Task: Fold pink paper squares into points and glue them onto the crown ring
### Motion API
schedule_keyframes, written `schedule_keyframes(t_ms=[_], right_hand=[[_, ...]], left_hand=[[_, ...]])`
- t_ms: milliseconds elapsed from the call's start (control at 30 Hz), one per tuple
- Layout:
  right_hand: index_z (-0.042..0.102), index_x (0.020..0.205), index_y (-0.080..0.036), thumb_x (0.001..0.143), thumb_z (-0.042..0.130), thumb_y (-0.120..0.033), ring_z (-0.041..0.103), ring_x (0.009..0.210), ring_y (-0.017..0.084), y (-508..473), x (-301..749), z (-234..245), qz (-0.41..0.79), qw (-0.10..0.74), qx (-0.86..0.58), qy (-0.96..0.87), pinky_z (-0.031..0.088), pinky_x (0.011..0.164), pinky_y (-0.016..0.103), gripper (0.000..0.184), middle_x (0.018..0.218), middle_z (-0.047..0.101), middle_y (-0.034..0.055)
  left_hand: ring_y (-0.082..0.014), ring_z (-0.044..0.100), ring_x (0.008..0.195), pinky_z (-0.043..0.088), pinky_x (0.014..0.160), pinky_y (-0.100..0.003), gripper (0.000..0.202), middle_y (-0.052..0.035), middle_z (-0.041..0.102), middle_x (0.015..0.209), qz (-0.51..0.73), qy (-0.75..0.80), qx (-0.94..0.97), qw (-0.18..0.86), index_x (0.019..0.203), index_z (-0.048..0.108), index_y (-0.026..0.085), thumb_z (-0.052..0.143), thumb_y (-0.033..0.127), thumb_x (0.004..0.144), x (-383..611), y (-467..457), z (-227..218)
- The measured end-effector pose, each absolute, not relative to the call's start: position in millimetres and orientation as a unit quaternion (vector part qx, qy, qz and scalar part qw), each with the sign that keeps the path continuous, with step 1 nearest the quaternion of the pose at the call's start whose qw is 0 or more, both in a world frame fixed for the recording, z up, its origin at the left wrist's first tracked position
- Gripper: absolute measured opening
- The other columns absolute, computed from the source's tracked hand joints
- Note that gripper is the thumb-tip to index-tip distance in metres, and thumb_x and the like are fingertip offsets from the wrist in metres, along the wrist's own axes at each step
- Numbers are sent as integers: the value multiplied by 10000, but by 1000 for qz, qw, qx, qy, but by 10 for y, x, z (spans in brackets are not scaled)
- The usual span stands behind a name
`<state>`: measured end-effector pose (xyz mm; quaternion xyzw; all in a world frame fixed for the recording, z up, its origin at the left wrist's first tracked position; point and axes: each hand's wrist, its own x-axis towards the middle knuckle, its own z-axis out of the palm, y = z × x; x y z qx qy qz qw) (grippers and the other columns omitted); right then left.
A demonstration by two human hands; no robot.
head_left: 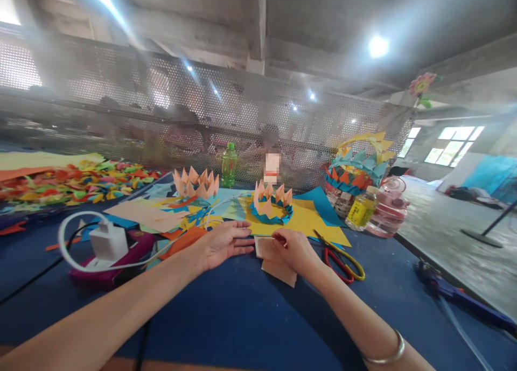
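My left hand (221,244) lies on the blue table (242,312) with its fingers stretched out flat toward a peach paper piece (274,260). My right hand (294,250) rests on that paper with its fingers curled, pinching its upper edge. A second peach sheet sticks out beneath, near my wrist. Just behind the hands stands a folded paper crown of peach and blue points (271,202) on a yellow sheet (315,223). Another peach crown (196,182) stands further left.
Red and yellow handled scissors (341,260) lie right of my right hand. A white charger with cable (108,242) sits on a magenta object at left. A paper basket (355,172), yellow bottle (361,209), pink jar, green bottle (229,165) and paper scraps (68,182) stand behind.
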<state>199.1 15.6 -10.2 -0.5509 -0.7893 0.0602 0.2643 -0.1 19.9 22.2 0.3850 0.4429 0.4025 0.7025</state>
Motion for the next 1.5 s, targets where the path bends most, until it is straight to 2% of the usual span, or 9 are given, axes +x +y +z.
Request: schedule_keyframes(t_ms=[233,333,467,600,667,833,1033,1267,1500], right_hand=[[679,785,-171,843,547,-154,626,690,156,155,1985,-101,55,256,-548,-794,418,632,236,146,760,706,42],[682,789,-176,886,558,-325,634,705,168,144,1970,-79,58,253,-546,-797,407,628,248,216,765,709,46],[696,880,-180,767,669,-522,648,790,214,110,1942,-61,61,255,-532,-805,413,664,273,361,871,723,73],[696,827,-203,773,646,-250,638,755,199,93,1952,-64,65,281,-513,-809,398,654,269,87,830,718,53],[680,768,-205,761,576,-139,627,743,193,97,1981,-32,64,316,-509,-798,398,668,275,123,779,702,47],[630,818,-206,764,531,-196,601,853,207,155,2077,110,83,461,-482,-740,436,771,321,113,862,676,57],[633,743,-194,640,550,-168,606,933,215,262,2074,6,191,536,-435,-698,478,731,316,134,950,639,63],[681,738,-202,658,604,-171,532,1136,247,241,2007,-60,273,537,-391,-695,470,768,311,115,1125,593,89],[718,883,-217,682,669,-208,618,931,204,207,1972,-61,323,501,-374,-710,480,753,310,206,984,658,54]], left_hand=[[-167,685,781,521,907,-376,220,-109,617,1059,413,425,415,690,991,553,116,611,42,792,33,186,183],[-168,676,808,524,898,-360,220,-110,605,1083,405,420,435,686,997,576,109,604,40,790,45,168,158],[-175,666,876,533,873,-328,219,-112,607,1075,398,419,456,677,1024,576,112,582,49,814,59,152,152],[-171,661,874,548,788,-290,186,-99,604,1073,398,433,476,654,1004,583,121,596,76,824,63,155,183],[-160,657,848,540,718,-258,146,-86,610,1039,409,449,484,630,971,584,126,608,101,829,49,182,195],[-96,584,640,454,543,-202,143,-16,604,839,437,483,494,576,936,584,148,625,260,858,-32,282,199],[-143,620,617,475,578,-255,445,-25,668,749,406,426,510,628,1198,538,210,574,500,862,-50,258,183],[-151,649,699,478,644,-229,667,5,694,726,446,411,493,624,1214,520,165,794,140,606,-19,269,147],[-125,597,544,409,516,-198,502,53,636,568,487,434,490,578,1069,598,162,769,119,599,-63,318,146]])
